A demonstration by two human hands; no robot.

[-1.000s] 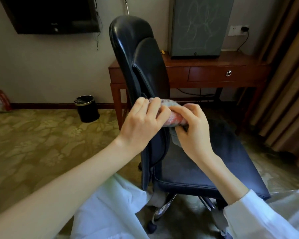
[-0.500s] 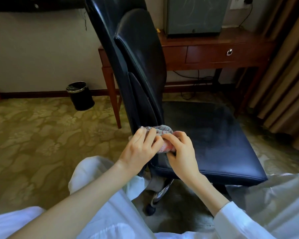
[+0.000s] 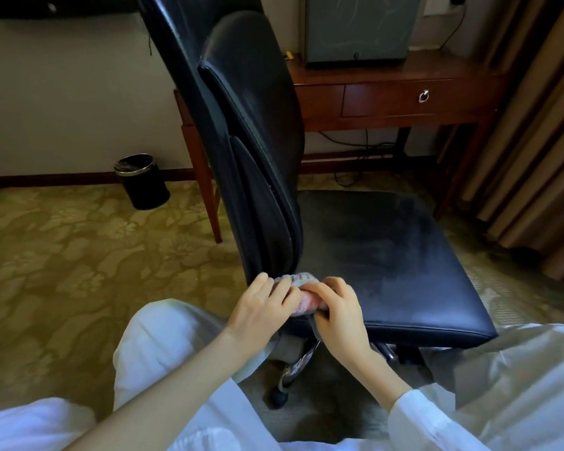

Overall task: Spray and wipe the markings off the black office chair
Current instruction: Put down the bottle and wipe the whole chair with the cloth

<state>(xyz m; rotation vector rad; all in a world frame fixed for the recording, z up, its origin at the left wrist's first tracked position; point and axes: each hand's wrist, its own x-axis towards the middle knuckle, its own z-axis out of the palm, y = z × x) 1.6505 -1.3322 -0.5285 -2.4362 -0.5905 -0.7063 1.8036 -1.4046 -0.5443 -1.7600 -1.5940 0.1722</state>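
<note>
The black office chair (image 3: 381,252) stands side-on before me, backrest on the left, seat stretching right with faint smears on its surface. A small pink and grey cloth (image 3: 302,288) is bunched at the seat's near left corner, by the foot of the backrest. My left hand (image 3: 264,307) holds the cloth from the left with curled fingers. My right hand (image 3: 337,310) pinches it from the right, thumb and fingers bent over it. Most of the cloth is hidden between the two hands. No spray bottle is in view.
A wooden desk (image 3: 398,96) with a drawer and a dark mini fridge (image 3: 355,27) stands behind the chair. A black waste bin (image 3: 140,180) sits on the patterned carpet at the left. Curtains (image 3: 534,125) hang at the right. My white-clad knees fill the bottom.
Both hands with the cloth have come down from the middle of the backrest to the seat's near left corner. My view has tipped downward and closer.
</note>
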